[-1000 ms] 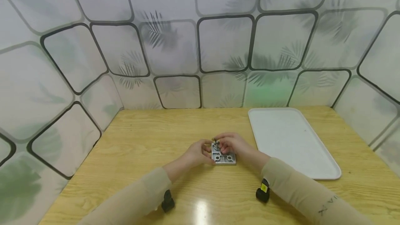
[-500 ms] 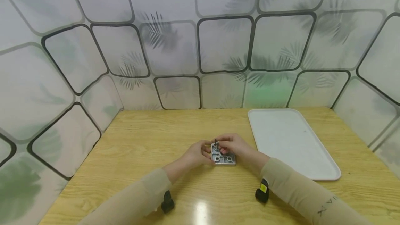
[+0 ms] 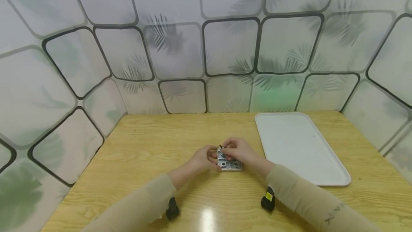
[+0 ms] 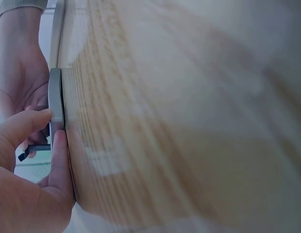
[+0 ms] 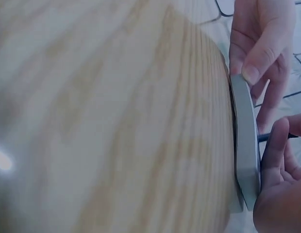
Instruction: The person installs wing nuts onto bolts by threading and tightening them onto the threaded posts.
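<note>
A small grey metal plate [image 3: 231,168] with ribs and round holed bosses lies on the wooden table [image 3: 154,142]. My left hand [image 3: 202,159] grips its left side; in the left wrist view, thumb and a finger press the plate's edge. From the far left corner rises a dark threaded screw [image 4: 40,147] with a small angled black head [image 4: 23,156]. My right hand [image 3: 242,150] pinches this screw near its top, and its fingers hide part of the shaft in the right wrist view [image 5: 264,138]. The right hand covers the plate's far right part in the head view.
A white rectangular tray [image 3: 299,146] lies on the table to the right, close beyond the right forearm. Patterned panels [image 3: 231,46] wall in the table's back and sides. A black wrist camera [image 3: 268,199] hangs under the right sleeve, another wrist camera [image 3: 172,208] under the left.
The right fingers have shifted round the screw, and the right thumb now covers more of its shaft. The screw's dark head has turned. The left hand and the plate stay in place.
</note>
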Action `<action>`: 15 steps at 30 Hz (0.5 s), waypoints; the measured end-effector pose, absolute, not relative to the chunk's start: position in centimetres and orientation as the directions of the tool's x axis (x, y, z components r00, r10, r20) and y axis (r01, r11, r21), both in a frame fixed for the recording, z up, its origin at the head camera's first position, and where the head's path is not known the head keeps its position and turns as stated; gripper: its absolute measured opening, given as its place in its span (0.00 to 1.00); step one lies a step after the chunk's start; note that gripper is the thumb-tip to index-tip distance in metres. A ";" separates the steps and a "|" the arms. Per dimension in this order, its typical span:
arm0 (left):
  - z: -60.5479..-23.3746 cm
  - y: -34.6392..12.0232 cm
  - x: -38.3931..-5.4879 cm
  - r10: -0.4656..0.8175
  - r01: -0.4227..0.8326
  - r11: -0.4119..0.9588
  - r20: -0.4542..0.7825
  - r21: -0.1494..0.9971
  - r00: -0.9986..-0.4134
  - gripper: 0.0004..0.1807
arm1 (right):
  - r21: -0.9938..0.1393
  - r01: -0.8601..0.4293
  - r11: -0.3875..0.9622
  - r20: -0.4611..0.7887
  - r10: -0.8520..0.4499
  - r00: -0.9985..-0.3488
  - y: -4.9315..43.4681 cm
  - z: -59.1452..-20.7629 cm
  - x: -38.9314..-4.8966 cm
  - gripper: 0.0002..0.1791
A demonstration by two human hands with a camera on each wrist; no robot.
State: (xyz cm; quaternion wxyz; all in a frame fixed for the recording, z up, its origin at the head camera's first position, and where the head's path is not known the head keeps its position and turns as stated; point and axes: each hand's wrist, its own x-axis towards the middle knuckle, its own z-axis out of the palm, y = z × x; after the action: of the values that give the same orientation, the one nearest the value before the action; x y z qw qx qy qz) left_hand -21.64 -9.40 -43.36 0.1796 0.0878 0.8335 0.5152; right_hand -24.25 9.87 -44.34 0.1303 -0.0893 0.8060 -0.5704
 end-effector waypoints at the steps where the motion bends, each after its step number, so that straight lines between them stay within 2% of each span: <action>1: -43.4 -9.4 -21.6 0.332 -0.040 0.452 -0.210 0.891 -0.920 0.45 | -0.939 0.001 0.345 -0.103 -0.277 -0.955 9.7 -44.3 -24.2 0.10; 6: -43.4 -9.4 -21.6 0.336 -0.033 0.456 -0.206 0.889 -0.919 0.45 | -0.915 -0.022 0.402 -0.074 -0.221 -0.973 9.3 -44.3 -23.8 0.08; 9: -43.3 -9.5 -21.6 0.339 -0.029 0.459 -0.206 0.888 -0.918 0.45 | -0.905 -0.035 0.425 -0.061 -0.210 -0.976 9.3 -44.6 -23.8 0.09; 15: -43.4 -9.5 -21.7 0.342 -0.029 0.456 -0.205 0.890 -0.917 0.45 | -0.932 -0.091 0.352 -0.033 -0.330 -0.943 10.0 -44.3 -23.9 0.19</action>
State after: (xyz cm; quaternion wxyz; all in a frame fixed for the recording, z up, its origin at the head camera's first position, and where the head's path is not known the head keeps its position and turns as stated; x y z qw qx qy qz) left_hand -21.71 -9.48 -43.41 0.1806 0.0939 0.8338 0.5131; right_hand -23.91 9.99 -44.34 0.1079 -0.1292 0.8151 -0.5543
